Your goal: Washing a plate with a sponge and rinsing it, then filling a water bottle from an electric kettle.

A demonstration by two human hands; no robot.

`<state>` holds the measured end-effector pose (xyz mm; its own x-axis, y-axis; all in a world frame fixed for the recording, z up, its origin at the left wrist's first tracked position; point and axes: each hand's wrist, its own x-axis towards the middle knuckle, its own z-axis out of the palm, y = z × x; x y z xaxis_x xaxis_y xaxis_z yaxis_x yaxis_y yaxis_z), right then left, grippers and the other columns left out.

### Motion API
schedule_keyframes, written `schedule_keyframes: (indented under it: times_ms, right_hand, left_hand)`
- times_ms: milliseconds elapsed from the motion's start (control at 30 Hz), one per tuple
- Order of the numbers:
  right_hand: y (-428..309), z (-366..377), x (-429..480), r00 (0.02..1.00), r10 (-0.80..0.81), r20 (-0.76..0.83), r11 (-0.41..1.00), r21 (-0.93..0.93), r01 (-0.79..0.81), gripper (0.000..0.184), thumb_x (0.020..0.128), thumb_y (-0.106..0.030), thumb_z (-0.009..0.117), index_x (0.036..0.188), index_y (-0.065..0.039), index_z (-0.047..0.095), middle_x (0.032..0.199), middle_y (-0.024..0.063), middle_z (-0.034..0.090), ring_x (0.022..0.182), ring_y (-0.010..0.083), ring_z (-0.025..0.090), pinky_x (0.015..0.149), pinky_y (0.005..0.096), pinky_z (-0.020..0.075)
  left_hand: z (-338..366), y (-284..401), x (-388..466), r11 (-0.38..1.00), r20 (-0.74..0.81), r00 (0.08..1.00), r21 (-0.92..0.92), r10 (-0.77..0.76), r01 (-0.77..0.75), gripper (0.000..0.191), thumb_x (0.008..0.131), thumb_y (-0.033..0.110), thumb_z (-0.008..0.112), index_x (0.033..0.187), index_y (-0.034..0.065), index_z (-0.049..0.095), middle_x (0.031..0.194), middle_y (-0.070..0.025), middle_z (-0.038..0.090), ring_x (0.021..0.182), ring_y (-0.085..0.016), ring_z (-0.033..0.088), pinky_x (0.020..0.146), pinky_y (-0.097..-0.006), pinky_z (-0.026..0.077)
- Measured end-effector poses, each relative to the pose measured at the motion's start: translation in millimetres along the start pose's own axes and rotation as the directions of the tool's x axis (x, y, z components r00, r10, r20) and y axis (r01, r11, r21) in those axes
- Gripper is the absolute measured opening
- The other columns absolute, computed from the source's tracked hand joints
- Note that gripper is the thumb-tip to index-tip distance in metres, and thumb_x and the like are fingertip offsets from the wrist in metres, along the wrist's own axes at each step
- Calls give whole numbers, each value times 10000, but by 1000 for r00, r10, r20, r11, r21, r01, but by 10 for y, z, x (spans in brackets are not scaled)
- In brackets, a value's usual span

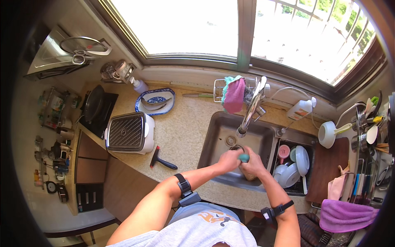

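Observation:
My left hand [230, 160] and my right hand [253, 161] meet over the left basin of a steel sink [220, 132]. Between them is a small teal object [243, 158], gripped by the fingers of both; its kind is hidden by the hands. Just below my right palm shows a brownish, rough-looking thing [249, 175], too blurred to name. A dark ring-shaped item [237, 148] appears behind my left fingertips, partly covered. The chrome faucet [251, 108] arches above the basin, its spout just beyond my hands. Near it in the basin floor is the drain [230, 140].
Right of the basin, a dish rack [304, 190] holds white pans and a pink mug [284, 152]; a wooden cutting board [328, 173] lies beyond. On the left counter are a squeegee [163, 160], a ridged electric grill [126, 131], a platter with fish [155, 102] and a knife [199, 95].

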<state>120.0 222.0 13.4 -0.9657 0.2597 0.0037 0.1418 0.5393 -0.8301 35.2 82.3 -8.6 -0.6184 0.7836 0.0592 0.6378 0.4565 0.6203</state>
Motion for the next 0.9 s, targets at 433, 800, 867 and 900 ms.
schedule_keyframes:
  times_ms: [433, 800, 867, 900]
  right_hand:
    - [15, -76, 80, 963, -104, 250, 833, -507, 222, 133, 636, -126, 687, 725, -79, 600, 708, 128, 645, 762, 316, 661, 656, 424, 524]
    - [-68, 243, -145, 642, 569, 514, 464, 444, -767, 94, 687, -12, 591, 652, -58, 517, 542, 1, 459, 426, 103, 368, 394, 312, 262]
    - [-71, 243, -160, 601, 535, 594, 316, 519, -794, 162, 684, 10, 579, 621, -93, 471, 532, -28, 414, 398, 83, 301, 378, 286, 197]
    - [-92, 226, -170, 600, 455, 658, 206, 577, -790, 192, 689, 27, 566, 632, -108, 441, 529, -37, 381, 397, 81, 281, 377, 282, 196]
  left_hand:
    - [-248, 376, 198, 983, 530, 831, 38, -172, 179, 176, 777, 150, 631, 744, -12, 571, 776, -274, 654, 853, -392, 672, 702, -486, 532]
    - [-240, 24, 276, 885, 282, 911, 272, 302, -378, 172, 793, 222, 597, 847, 84, 511, 622, -104, 628, 528, -317, 651, 430, -452, 505]
    - [-240, -34, 291, 822, 237, 873, 300, 426, -483, 181, 772, 221, 599, 865, 92, 511, 576, -64, 590, 506, -284, 645, 406, -421, 497]
    - [-252, -55, 294, 823, 237, 873, 300, 426, -482, 181, 772, 221, 599, 865, 92, 511, 576, -64, 590, 506, -284, 645, 406, -421, 497]
